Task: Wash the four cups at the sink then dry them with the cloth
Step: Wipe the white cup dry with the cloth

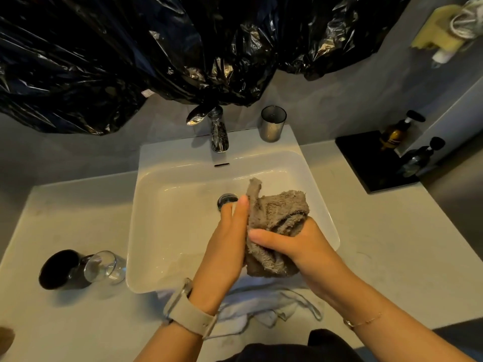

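Over the white sink [167, 231] both hands work a bunched grey-brown cloth [279, 212]. My right hand [300, 244] grips the cloth, thumb laid across its front. My left hand [227, 236] presses flat against the cloth's left side with straight fingers. Whether a cup is wrapped inside the cloth is hidden. A black mug [58, 269] and a clear glass [103, 266] sit together on the counter left of the sink; the glass seems tipped towards me. A grey tumbler [273, 122] stands upright on the sink's back ledge, right of the tap [219, 134].
A white cloth [261, 301] lies crumpled on the counter at the sink's front edge. On the right, a black tray [366, 163] carries two pump bottles. Black plastic sheeting [130, 53] hangs over the wall behind the tap. The drain [226, 199] is at the basin's middle.
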Demonstrator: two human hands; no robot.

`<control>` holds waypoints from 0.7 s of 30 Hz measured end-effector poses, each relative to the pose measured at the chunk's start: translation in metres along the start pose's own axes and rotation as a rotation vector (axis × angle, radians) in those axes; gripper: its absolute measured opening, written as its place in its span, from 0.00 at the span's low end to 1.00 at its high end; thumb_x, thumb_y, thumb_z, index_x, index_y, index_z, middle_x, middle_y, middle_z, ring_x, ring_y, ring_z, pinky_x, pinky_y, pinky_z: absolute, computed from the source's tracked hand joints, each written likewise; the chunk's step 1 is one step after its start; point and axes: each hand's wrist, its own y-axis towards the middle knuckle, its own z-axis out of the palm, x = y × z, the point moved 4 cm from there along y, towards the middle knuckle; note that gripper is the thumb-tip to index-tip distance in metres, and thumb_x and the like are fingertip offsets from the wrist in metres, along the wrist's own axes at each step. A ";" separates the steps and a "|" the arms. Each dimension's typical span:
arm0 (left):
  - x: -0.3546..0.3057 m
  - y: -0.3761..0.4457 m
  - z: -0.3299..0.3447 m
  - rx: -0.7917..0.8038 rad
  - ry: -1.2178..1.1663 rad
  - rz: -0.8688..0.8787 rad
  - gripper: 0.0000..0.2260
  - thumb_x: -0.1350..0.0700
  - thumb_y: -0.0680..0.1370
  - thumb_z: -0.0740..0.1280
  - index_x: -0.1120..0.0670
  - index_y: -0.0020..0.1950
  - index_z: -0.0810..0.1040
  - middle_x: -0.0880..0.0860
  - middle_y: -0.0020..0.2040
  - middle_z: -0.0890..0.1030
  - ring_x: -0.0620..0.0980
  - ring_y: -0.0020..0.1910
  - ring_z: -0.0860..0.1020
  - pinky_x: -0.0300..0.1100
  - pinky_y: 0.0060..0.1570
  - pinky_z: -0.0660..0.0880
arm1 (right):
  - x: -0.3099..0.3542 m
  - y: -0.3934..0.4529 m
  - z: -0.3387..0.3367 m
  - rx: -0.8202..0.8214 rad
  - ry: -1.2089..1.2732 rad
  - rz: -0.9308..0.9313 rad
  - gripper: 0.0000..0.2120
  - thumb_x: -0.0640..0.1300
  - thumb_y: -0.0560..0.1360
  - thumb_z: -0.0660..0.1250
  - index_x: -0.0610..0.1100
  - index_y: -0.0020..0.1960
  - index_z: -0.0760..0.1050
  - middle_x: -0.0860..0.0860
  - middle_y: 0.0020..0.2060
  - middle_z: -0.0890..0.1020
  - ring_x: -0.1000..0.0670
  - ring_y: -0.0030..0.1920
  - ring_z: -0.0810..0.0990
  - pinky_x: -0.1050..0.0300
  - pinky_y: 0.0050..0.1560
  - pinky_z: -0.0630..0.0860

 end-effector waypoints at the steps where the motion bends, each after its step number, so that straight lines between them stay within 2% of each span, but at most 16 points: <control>1: 0.002 -0.003 0.000 -0.006 0.044 0.041 0.37 0.18 0.63 0.56 0.42 0.58 0.77 0.50 0.54 0.84 0.50 0.54 0.82 0.56 0.59 0.75 | -0.002 0.001 0.001 -0.022 0.008 -0.041 0.19 0.39 0.64 0.78 0.41 0.54 0.81 0.44 0.47 0.86 0.44 0.49 0.85 0.51 0.48 0.82; 3: 0.001 -0.005 0.000 0.010 0.084 0.001 0.39 0.17 0.63 0.53 0.42 0.58 0.78 0.49 0.52 0.85 0.52 0.54 0.83 0.58 0.60 0.76 | -0.004 0.000 -0.001 -0.048 -0.083 -0.103 0.18 0.36 0.65 0.77 0.41 0.55 0.81 0.46 0.48 0.86 0.47 0.50 0.85 0.52 0.51 0.81; 5: -0.001 -0.006 0.000 0.046 -0.021 -0.118 0.35 0.21 0.67 0.53 0.45 0.51 0.84 0.53 0.48 0.86 0.58 0.53 0.83 0.59 0.59 0.76 | -0.006 -0.003 -0.005 -0.035 -0.273 -0.168 0.19 0.37 0.65 0.79 0.46 0.55 0.80 0.52 0.48 0.86 0.54 0.51 0.84 0.60 0.53 0.79; 6: -0.004 -0.010 -0.001 0.078 -0.062 -0.173 0.33 0.25 0.71 0.52 0.46 0.48 0.86 0.54 0.48 0.86 0.58 0.53 0.83 0.57 0.59 0.76 | -0.006 -0.005 -0.004 0.004 -0.381 -0.213 0.19 0.39 0.65 0.79 0.48 0.54 0.80 0.54 0.49 0.86 0.57 0.52 0.83 0.62 0.53 0.78; 8: -0.004 -0.014 -0.005 0.180 -0.099 -0.249 0.32 0.30 0.77 0.49 0.47 0.47 0.88 0.56 0.51 0.86 0.57 0.54 0.82 0.55 0.58 0.76 | -0.003 -0.008 -0.001 0.080 -0.583 -0.327 0.18 0.45 0.67 0.78 0.48 0.56 0.81 0.56 0.50 0.85 0.58 0.54 0.82 0.62 0.55 0.78; 9: -0.003 -0.014 -0.003 0.231 -0.095 -0.257 0.34 0.30 0.78 0.47 0.49 0.48 0.87 0.57 0.50 0.86 0.56 0.50 0.82 0.52 0.53 0.77 | -0.002 -0.008 -0.002 0.093 -0.606 -0.336 0.18 0.46 0.68 0.78 0.47 0.57 0.81 0.56 0.50 0.85 0.58 0.54 0.82 0.61 0.55 0.78; 11: 0.000 -0.005 0.005 0.211 -0.040 -0.253 0.39 0.29 0.77 0.45 0.55 0.48 0.85 0.58 0.38 0.82 0.54 0.34 0.77 0.43 0.35 0.74 | 0.003 -0.006 -0.007 0.059 -0.482 -0.263 0.16 0.41 0.66 0.78 0.48 0.53 0.82 0.57 0.46 0.86 0.58 0.51 0.83 0.65 0.50 0.78; 12: 0.005 0.000 0.006 0.174 0.014 -0.260 0.37 0.29 0.77 0.46 0.57 0.48 0.83 0.56 0.34 0.79 0.52 0.30 0.73 0.41 0.32 0.71 | 0.006 -0.004 -0.009 0.022 -0.394 -0.226 0.15 0.38 0.66 0.78 0.47 0.51 0.82 0.55 0.44 0.86 0.56 0.48 0.84 0.65 0.47 0.78; 14: 0.013 0.009 0.001 0.092 0.200 -0.223 0.27 0.33 0.79 0.54 0.53 0.59 0.79 0.49 0.34 0.78 0.48 0.32 0.74 0.43 0.35 0.71 | 0.005 0.003 -0.014 -0.038 -0.108 -0.068 0.10 0.34 0.67 0.76 0.42 0.47 0.83 0.46 0.42 0.87 0.48 0.45 0.85 0.59 0.44 0.81; 15: 0.012 0.009 0.001 0.079 0.318 -0.135 0.22 0.34 0.78 0.58 0.46 0.64 0.75 0.45 0.35 0.79 0.46 0.34 0.76 0.40 0.35 0.72 | 0.002 0.006 -0.013 -0.031 0.109 0.044 0.08 0.35 0.66 0.74 0.40 0.46 0.83 0.41 0.42 0.86 0.45 0.43 0.85 0.55 0.42 0.82; 17: -0.002 -0.004 0.001 0.049 0.408 0.173 0.20 0.28 0.73 0.57 0.35 0.60 0.69 0.43 0.42 0.80 0.42 0.37 0.78 0.36 0.35 0.71 | -0.001 0.008 -0.006 0.019 0.414 0.201 0.09 0.38 0.66 0.71 0.37 0.45 0.83 0.38 0.41 0.84 0.43 0.39 0.85 0.52 0.38 0.82; 19: -0.011 -0.022 -0.005 -0.029 0.329 0.314 0.22 0.25 0.71 0.54 0.38 0.55 0.70 0.39 0.42 0.79 0.39 0.37 0.76 0.36 0.37 0.70 | 0.001 0.010 -0.001 0.044 0.404 0.186 0.11 0.39 0.67 0.70 0.37 0.48 0.83 0.37 0.44 0.85 0.43 0.41 0.85 0.53 0.38 0.82; 21: -0.015 -0.023 0.001 -0.020 0.187 0.214 0.29 0.23 0.71 0.53 0.45 0.55 0.74 0.40 0.41 0.81 0.41 0.37 0.79 0.42 0.38 0.75 | 0.004 0.010 0.000 0.014 0.257 0.076 0.12 0.38 0.68 0.71 0.38 0.51 0.83 0.38 0.46 0.85 0.42 0.45 0.85 0.53 0.41 0.82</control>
